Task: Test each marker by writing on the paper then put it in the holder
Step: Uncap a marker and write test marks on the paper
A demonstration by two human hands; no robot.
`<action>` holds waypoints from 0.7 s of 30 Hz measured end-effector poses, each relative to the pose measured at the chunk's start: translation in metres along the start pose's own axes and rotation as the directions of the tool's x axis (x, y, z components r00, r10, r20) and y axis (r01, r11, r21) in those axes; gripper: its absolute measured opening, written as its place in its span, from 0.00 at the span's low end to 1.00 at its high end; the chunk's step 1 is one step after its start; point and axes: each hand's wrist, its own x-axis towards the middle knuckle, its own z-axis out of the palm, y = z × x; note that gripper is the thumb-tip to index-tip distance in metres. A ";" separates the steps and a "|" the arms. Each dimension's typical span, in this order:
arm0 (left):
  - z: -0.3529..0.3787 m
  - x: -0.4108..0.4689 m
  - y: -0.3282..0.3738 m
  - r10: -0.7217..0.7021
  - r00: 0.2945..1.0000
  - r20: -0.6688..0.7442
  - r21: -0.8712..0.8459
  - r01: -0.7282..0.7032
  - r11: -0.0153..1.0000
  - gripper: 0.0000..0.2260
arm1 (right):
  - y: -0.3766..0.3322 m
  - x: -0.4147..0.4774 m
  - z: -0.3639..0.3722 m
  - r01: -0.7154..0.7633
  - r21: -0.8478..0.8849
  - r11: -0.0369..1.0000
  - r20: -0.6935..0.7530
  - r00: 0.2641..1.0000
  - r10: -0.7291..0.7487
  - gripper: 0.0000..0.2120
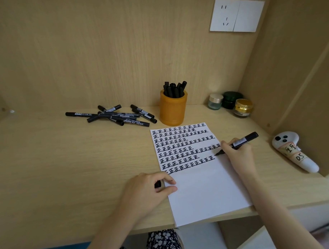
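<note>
A white paper (205, 190) lies on the wooden desk, its upper half filled with rows of black written characters. My right hand (237, 153) grips an uncapped black marker (242, 139), whose tip touches the paper at the right end of a row. My left hand (149, 190) rests on the paper's left edge and holds a black marker cap (157, 184). An orange holder (172, 109) behind the paper contains several black markers (174, 89). Several more black markers (115, 115) lie in a loose pile to the left of the holder.
Three small jars (230, 103) stand at the back right corner. A white controller with a paper label (295, 151) lies at the right near the side wall. A wall socket (236, 14) is on the back panel. The desk's front edge (89, 240) is near my arms.
</note>
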 end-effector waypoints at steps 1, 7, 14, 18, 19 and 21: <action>0.000 0.000 0.000 -0.003 1.000 0.002 0.005 0.003 1.000 0.05 | 0.000 0.000 0.000 -0.002 -0.001 1.000 -0.001 1.000 0.002 0.12; -0.001 -0.001 0.001 0.011 1.000 -0.008 0.002 -0.011 1.000 0.05 | -0.001 -0.001 -0.002 0.010 -0.004 1.000 0.002 1.000 -0.010 0.13; 0.000 0.000 0.000 0.013 1.000 -0.003 0.009 -0.013 1.000 0.06 | -0.001 -0.001 -0.001 0.025 -0.005 1.000 -0.010 1.000 -0.025 0.12; 0.000 -0.001 -0.001 0.008 1.000 -0.020 -0.029 -0.009 1.000 0.07 | -0.001 -0.001 -0.002 0.029 -0.017 0.999 -0.026 0.999 -0.029 0.11; 0.000 -0.001 -0.001 0.007 1.000 -0.022 -0.034 -0.008 0.999 0.07 | -0.001 -0.001 -0.002 0.025 -0.014 1.000 -0.026 0.999 -0.026 0.11; -0.001 -0.001 0.001 0.006 1.000 -0.019 -0.031 -0.006 1.000 0.07 | 0.000 -0.001 -0.003 0.013 -0.010 1.000 -0.021 1.000 -0.013 0.11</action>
